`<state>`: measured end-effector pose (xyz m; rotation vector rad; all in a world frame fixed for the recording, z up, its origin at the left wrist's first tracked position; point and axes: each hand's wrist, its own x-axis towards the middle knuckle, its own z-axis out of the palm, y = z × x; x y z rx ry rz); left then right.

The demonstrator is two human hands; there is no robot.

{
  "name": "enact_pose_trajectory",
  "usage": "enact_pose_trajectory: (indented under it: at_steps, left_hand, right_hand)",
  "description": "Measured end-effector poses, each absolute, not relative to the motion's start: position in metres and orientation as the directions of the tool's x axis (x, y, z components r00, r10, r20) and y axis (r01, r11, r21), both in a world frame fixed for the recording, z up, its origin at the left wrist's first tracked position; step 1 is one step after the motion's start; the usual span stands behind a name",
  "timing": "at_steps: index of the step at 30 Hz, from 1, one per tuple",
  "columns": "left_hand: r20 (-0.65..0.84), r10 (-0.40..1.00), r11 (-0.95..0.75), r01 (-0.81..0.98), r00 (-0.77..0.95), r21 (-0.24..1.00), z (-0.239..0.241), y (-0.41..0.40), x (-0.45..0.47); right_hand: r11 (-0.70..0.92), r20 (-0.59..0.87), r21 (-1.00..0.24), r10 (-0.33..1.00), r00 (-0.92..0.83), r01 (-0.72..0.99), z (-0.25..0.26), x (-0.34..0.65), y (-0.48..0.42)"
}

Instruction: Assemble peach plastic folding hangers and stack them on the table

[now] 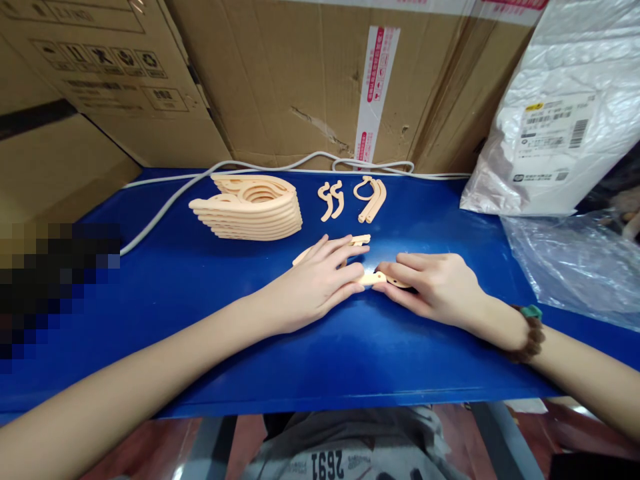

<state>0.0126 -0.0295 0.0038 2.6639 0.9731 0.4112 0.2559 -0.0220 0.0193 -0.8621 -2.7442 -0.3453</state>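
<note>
My left hand (320, 283) lies over a cream plastic hanger part (371, 279), pressing it to the blue table with its thumb and fingers. Much of that part is hidden under the palm, though an edge shows beyond the fingertips. My right hand (427, 283) pinches a slim cream hanger arm (399, 282) against the part's right end, where a small hole shows. Whether the two pieces are joined I cannot tell. Behind my left hand stands a neat stack of cream hanger parts (250, 217).
Two small curved hooks (332, 200) and several slim arms (373, 203) lie behind my hands. A white cable (300, 160) runs along the back by a cardboard box (290, 80). At the right are a white mailing bag (550, 120) and clear plastic wrap (575, 267).
</note>
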Motion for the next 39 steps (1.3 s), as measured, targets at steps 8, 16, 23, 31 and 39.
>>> enact_pose_trajectory:
  at_steps: [8, 16, 23, 31, 39]
  left_hand:
    - [0.182, 0.649, -0.747, 0.572, 0.739, 0.34, 0.0026, -0.0283, 0.0121]
    - [0.168, 0.651, -0.738, 0.566, 0.74, 0.366, 0.0042, -0.0293, 0.0108]
    - [0.164, 0.651, -0.73, 0.553, 0.741, 0.402, 0.0053, -0.029, 0.01]
    - [0.159, 0.654, -0.726, 0.553, 0.74, 0.409, 0.0062, -0.029, 0.0101]
    - [0.207, 0.732, -0.654, 0.584, 0.649, 0.481, 0.0082, -0.0269, 0.008]
  right_hand:
    - [0.813, 0.307, 0.13, 0.511, -0.803, 0.568, 0.0189, 0.2555, -0.0216]
    - [0.837, 0.297, 0.008, 0.521, -0.8, 0.548, 0.0163, 0.2556, -0.0197]
    - [0.838, 0.324, 0.099, 0.483, -0.814, 0.537, 0.0174, 0.2548, -0.0208]
    - [0.833, 0.309, 0.17, 0.463, -0.831, 0.527, 0.0187, 0.2549, -0.0209]
    - [0.919, 0.292, -0.049, 0.388, -0.874, 0.392, 0.0238, 0.2621, -0.0182]
